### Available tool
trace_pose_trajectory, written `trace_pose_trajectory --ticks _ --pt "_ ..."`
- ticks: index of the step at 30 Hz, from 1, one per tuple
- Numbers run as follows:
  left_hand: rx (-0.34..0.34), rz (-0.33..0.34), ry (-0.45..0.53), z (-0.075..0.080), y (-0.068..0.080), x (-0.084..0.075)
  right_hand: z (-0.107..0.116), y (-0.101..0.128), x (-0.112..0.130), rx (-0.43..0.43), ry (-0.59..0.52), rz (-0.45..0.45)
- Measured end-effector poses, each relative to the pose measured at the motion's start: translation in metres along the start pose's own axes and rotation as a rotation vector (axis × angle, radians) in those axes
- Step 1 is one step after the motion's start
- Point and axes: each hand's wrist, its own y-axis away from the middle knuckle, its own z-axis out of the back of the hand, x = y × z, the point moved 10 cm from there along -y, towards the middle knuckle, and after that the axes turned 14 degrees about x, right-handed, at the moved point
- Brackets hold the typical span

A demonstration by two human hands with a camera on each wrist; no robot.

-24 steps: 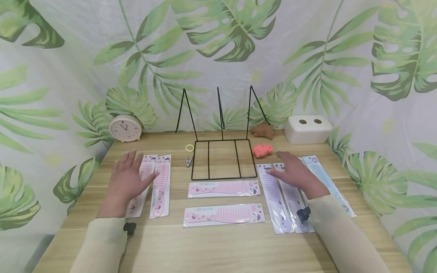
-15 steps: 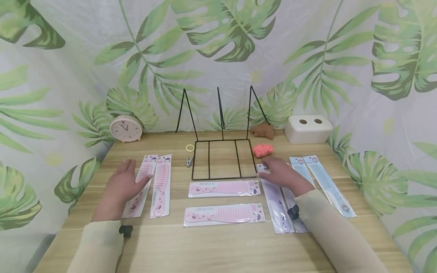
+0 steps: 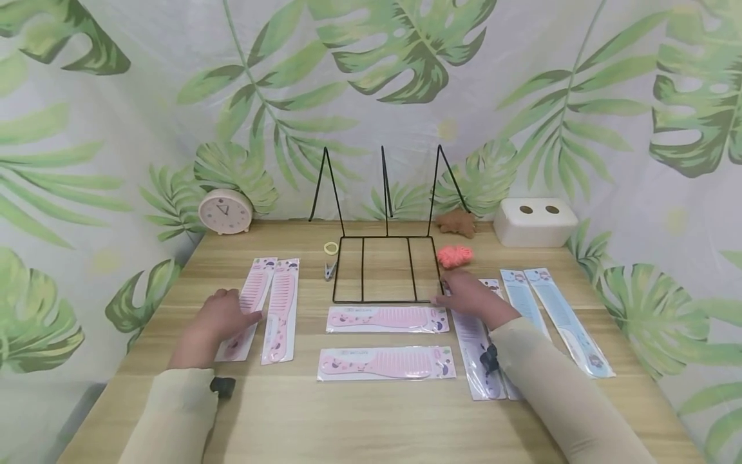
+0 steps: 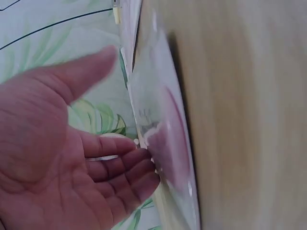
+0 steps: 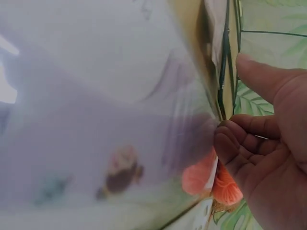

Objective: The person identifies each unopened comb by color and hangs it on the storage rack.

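My left hand (image 3: 243, 316) rests on the lower part of the leftmost pink comb pack (image 3: 257, 277); a second pink pack (image 3: 282, 309) lies beside it. In the left wrist view the left hand (image 4: 127, 110) shows its palm, its fingers (image 4: 139, 165) loosely bent against the pack's edge (image 4: 168, 143) and the thumb held apart. My right hand (image 3: 443, 298) lies on the top end of a purple comb pack (image 3: 481, 348), by the front right corner of the black wire rack (image 3: 385, 267). Seen from the right wrist, the right hand (image 5: 235, 100) has bent fingers (image 5: 230, 143) touching the blurred pack (image 5: 120, 143).
Two pink comb packs (image 3: 385, 319) (image 3: 385, 363) lie crosswise in front of the rack, two blue ones (image 3: 574, 322) at the right. A clock (image 3: 225, 211), a yellow ring (image 3: 331, 248), a clip (image 3: 330, 270), an orange scrunchie (image 3: 455, 256) and a white box (image 3: 536, 221) stand further back.
Both hands have drawn nearer. The left slid down the leftmost pink pack; the right moved left from the purple and blue packs to the rack's corner.
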Motion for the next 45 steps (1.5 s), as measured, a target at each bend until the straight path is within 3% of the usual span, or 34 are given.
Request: trace_pose_trajectory --ticks 8,15,26,31,39,42,45 --pt "0.018 0.095 0.122 -0.003 -0.003 0.005 -0.004 -0.007 -0.01 0.003 0.026 -0.054" --pt "0.019 0.132 0.224 -0.002 0.008 0.007 -0.001 -0.006 -0.003 -0.007 0.043 -0.048" --pt "0.047 0.214 0.352 -0.007 0.003 0.02 0.003 -0.005 0.0 -0.01 0.094 -0.033" --pt "0.028 0.194 0.327 -0.005 0.001 0.02 0.004 -0.006 0.0 -0.005 0.092 -0.032" --pt "-0.069 0.152 0.419 0.004 0.005 0.027 0.004 -0.007 0.004 -0.008 0.09 -0.002" --pt "-0.065 0.153 0.424 0.007 0.003 0.031 0.002 -0.008 0.005 -0.006 0.094 0.005" --pt "-0.018 0.146 0.465 0.004 -0.006 0.037 0.0 -0.009 0.004 0.0 0.102 -0.007"
